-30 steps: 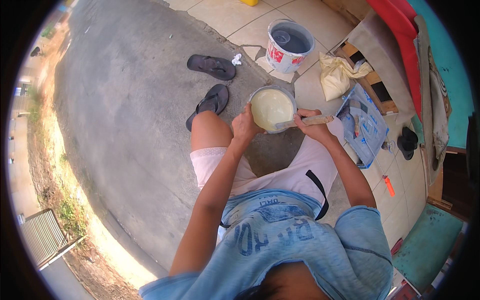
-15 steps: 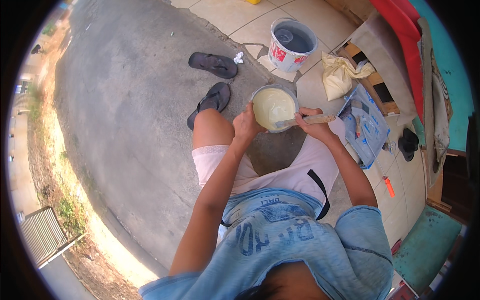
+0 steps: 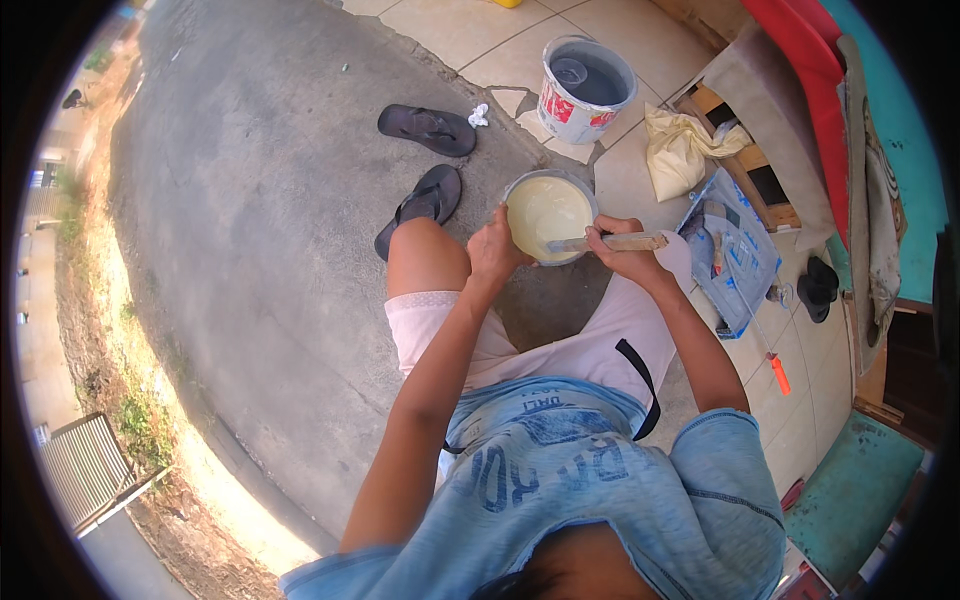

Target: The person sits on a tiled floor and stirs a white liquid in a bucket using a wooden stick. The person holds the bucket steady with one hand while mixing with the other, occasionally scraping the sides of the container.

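A small round tub (image 3: 549, 173) of smooth cream-coloured mixture (image 3: 550, 208) stands between my knees. My left hand (image 3: 492, 246) grips its near left rim and side, fingers curled round the edge. Closed in my right hand (image 3: 628, 252) is a wooden stick (image 3: 640, 241), held nearly level. Its paler, flat end dips into the mixture near the tub's right side; the submerged tip is hidden. The stick's other end sticks out to the right, past my fingers.
Beyond the tub is a white bucket (image 3: 578, 122) of grey liquid with a clear cup in it. To the right lie a cream bag (image 3: 672, 160), a blue tray (image 3: 735, 255) with tools, and an orange-handled roller (image 3: 779, 374). Black flip-flops (image 3: 428, 130) rest on the concrete at left.
The stick and my right hand have shifted slightly left, sliding the stick's end through the mixture. My left hand keeps the same hold on the tub.
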